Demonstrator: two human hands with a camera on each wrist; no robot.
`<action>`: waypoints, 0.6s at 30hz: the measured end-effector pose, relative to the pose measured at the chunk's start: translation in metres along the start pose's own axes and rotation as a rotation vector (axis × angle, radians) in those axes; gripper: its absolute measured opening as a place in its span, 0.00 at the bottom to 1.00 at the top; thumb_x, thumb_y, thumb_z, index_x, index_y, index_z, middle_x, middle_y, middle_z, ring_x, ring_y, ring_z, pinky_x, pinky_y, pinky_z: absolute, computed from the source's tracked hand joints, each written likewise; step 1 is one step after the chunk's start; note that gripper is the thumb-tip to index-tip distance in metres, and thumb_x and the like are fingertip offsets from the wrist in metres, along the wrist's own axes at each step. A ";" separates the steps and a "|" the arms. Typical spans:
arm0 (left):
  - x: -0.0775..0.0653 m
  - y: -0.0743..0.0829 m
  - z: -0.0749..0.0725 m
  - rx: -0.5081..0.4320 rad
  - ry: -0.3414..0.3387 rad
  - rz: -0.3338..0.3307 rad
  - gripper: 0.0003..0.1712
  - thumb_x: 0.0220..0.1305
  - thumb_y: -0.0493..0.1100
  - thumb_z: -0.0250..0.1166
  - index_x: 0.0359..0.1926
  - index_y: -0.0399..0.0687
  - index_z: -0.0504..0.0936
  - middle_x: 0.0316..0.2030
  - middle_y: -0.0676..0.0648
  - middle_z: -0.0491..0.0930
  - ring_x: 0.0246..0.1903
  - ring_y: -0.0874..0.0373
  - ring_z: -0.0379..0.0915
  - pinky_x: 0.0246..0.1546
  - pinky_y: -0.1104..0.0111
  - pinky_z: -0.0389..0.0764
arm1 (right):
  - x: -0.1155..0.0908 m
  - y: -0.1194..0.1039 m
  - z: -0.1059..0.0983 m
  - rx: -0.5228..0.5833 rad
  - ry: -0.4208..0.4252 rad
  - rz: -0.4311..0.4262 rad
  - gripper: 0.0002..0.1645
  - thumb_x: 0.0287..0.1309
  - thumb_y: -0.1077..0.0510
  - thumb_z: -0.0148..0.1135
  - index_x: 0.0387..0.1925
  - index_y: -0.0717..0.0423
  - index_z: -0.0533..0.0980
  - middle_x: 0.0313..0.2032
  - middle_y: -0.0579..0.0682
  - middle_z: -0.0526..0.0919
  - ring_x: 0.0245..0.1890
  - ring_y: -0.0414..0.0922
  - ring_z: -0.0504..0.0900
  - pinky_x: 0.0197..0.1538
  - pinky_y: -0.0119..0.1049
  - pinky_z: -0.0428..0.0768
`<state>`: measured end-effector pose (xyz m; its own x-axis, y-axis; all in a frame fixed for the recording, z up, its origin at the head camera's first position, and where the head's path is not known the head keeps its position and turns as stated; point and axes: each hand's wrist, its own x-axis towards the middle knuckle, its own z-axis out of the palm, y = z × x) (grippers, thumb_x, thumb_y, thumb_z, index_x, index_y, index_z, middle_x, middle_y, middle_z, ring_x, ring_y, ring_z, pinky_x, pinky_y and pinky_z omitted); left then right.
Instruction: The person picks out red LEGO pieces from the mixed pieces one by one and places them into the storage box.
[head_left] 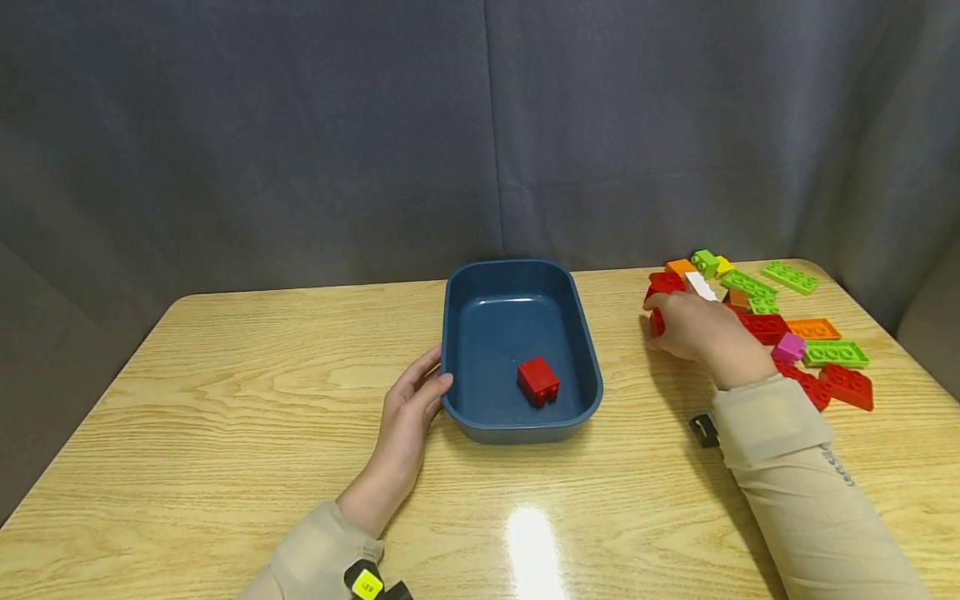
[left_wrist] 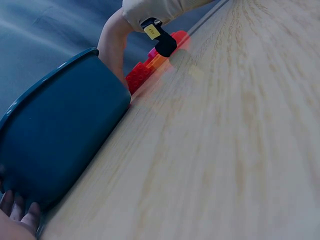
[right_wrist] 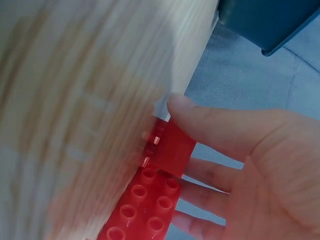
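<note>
Free: tabletop [head_left: 240,400] L of L fingers [head_left: 422,365] | gap btwn tray [head_left: 521,435] & R fingers [head_left: 663,302] | obst: bricks [head_left: 765,328], R

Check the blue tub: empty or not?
Not empty: the head view shows one red toy brick inside the blue tub, on its floor toward the near end.

Table [head_left: 262,433]: under the bin [head_left: 491,350]
Single brick [head_left: 537,379]: in the bin, toward its near right corner
Left hand [head_left: 408,408]: against the bin's left wall
Gripped brick [right_wrist: 172,151]: right of the bin, in the right hand [head_left: 696,325]
Brick pile [head_left: 765,327]: right of the bin
Curtain [head_left: 300,150]: behind the bin
</note>
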<state>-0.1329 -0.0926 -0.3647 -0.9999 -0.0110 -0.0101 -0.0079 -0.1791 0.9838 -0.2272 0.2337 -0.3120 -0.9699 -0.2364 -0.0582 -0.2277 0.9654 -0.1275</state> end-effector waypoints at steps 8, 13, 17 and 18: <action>0.000 0.001 0.001 -0.007 0.001 -0.001 0.29 0.64 0.39 0.54 0.66 0.41 0.65 0.64 0.39 0.68 0.61 0.52 0.66 0.56 0.75 0.72 | 0.000 -0.005 -0.001 -0.010 -0.015 -0.004 0.28 0.48 0.58 0.65 0.53 0.64 0.74 0.48 0.66 0.81 0.45 0.59 0.75 0.45 0.61 0.78; 0.000 0.000 0.001 -0.002 0.009 0.003 0.28 0.63 0.37 0.53 0.65 0.41 0.66 0.63 0.37 0.69 0.61 0.51 0.66 0.55 0.73 0.72 | -0.002 -0.009 -0.003 -0.016 -0.001 -0.012 0.31 0.46 0.58 0.67 0.53 0.65 0.73 0.48 0.67 0.81 0.45 0.60 0.76 0.46 0.62 0.78; 0.001 0.001 0.001 0.006 0.015 0.005 0.28 0.63 0.37 0.53 0.65 0.40 0.66 0.63 0.36 0.69 0.60 0.50 0.66 0.57 0.69 0.71 | -0.002 -0.011 -0.004 -0.016 -0.004 -0.015 0.32 0.46 0.57 0.68 0.54 0.66 0.73 0.49 0.67 0.81 0.45 0.60 0.76 0.47 0.61 0.78; 0.001 0.001 0.001 0.004 0.014 0.005 0.28 0.63 0.37 0.53 0.65 0.40 0.66 0.63 0.37 0.69 0.61 0.50 0.66 0.58 0.67 0.71 | -0.003 -0.012 -0.004 -0.016 -0.008 -0.013 0.32 0.46 0.57 0.68 0.54 0.66 0.73 0.49 0.67 0.81 0.46 0.61 0.76 0.47 0.61 0.78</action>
<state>-0.1337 -0.0917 -0.3639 -0.9997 -0.0252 -0.0079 -0.0033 -0.1752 0.9845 -0.2223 0.2231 -0.3060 -0.9660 -0.2502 -0.0648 -0.2421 0.9637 -0.1121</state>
